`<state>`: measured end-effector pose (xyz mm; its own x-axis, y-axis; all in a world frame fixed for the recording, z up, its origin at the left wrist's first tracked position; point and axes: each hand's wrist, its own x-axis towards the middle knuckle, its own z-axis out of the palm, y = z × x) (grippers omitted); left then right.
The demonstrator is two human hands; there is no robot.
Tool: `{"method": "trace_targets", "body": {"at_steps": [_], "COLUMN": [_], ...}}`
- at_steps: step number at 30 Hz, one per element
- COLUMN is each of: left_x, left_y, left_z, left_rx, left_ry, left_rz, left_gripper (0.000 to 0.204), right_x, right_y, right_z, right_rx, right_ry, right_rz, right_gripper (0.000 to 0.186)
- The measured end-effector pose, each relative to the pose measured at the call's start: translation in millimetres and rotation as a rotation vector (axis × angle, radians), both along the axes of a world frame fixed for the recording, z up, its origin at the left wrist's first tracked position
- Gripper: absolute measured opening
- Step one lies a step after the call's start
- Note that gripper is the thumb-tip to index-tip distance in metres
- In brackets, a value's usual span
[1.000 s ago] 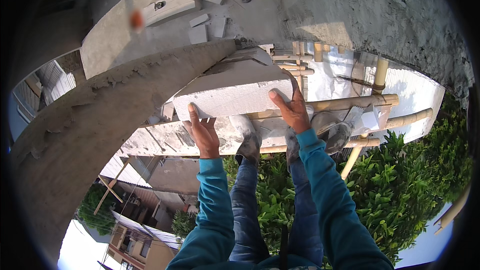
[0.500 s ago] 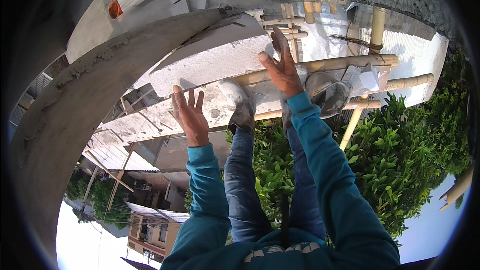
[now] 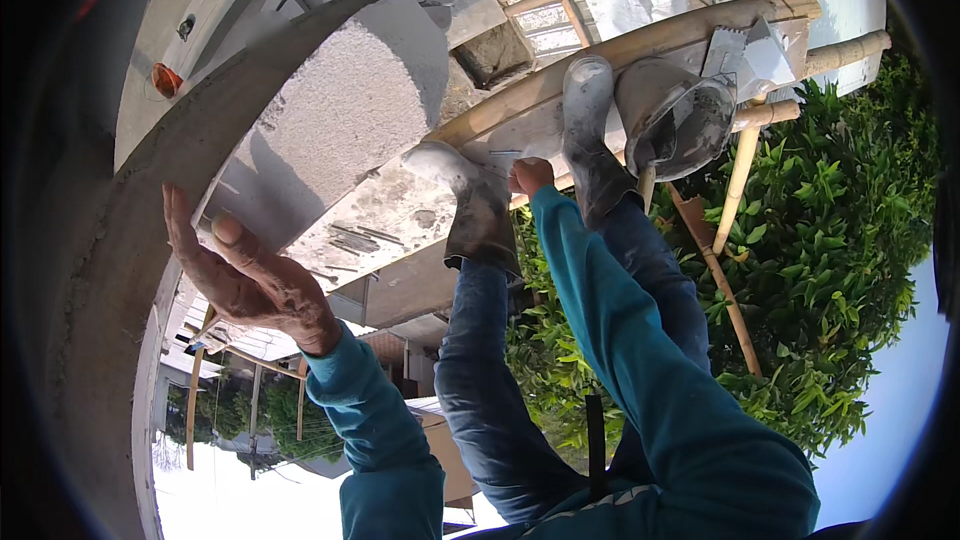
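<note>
A large pale block (image 3: 335, 105) with a rough, pitted face rests beside the curved concrete edge (image 3: 110, 240), above the plank walkway (image 3: 345, 220). My left hand (image 3: 255, 280) is raised at the block's near left end, fingers stretched and thumb apart, and casts a shadow on that face. Whether its fingertips touch the concrete edge I cannot tell. Low over the plank, between my boots, my right hand (image 3: 531, 176) is closed. Its fingers are partly hidden, and what they hold, if anything, cannot be made out. A thin bluish strip (image 3: 505, 152) lies just beyond it.
My dusty boots (image 3: 440, 165) stand on the walkway, edged by a bamboo pole (image 3: 620, 50). To the right are a dirty bucket (image 3: 690, 120) and a notched metal piece (image 3: 725, 55). Leafy foliage (image 3: 800, 240) shows below. An orange container (image 3: 166, 80) sits far left.
My left hand has moved left and nearer, beside the concrete edge. My right hand has dropped from the block's right end to between my boots and closed. The block appears shifted left.
</note>
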<state>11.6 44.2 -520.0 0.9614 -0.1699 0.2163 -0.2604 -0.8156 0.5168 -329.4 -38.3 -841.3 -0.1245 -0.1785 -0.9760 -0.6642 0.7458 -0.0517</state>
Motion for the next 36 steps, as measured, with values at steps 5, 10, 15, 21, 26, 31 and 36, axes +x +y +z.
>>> {"method": "trace_targets", "body": {"at_steps": [5, 10, 15, 21, 26, 31, 36], "left_x": [2.6, 4.7, 0.9, 1.3, 3.2, 7.3, 7.6], "left_y": [-5.8, 3.2, 4.4, 3.1, 4.6, -1.8, -7.1], "left_z": [-19.5, -20.1, -18.7, -23.7, -22.0, -23.5, -19.8], "left_rx": [0.333, 0.416, 0.398, 0.463, 0.381, 0.289, 0.301], "left_ry": [-0.052, -0.023, -0.007, -0.111, 0.007, -0.045, -0.062], "left_rz": [-0.023, 0.071, 0.154, 0.018, 0.021, -0.051, -0.048], "left_gripper": [0.071, 0.078, 0.079, 0.068, 0.056, 0.047, 0.044], "right_x": [1.7, 18.9, 32.4, 103.9, 200.9, 297.5, 339.6], "right_y": [33.0, 39.1, 46.2, -6.4, -120.1, -161.8, -151.1], "right_z": [-38.4, -63.8, -54.4, -0.2, 26.3, 42.9, 59.2], "right_rx": [0.064, 0.085, -0.041, -0.400, -0.520, -0.200, 0.024], "right_ry": [0.147, 0.317, 0.389, -0.101, -0.592, -1.095, -0.960], "right_rz": [-0.268, -0.376, -0.374, -0.078, 0.331, 0.594, 0.964], "right_gripper": [0.029, 0.036, 0.027, 0.019, 0.029, 0.026, 0.026]}}
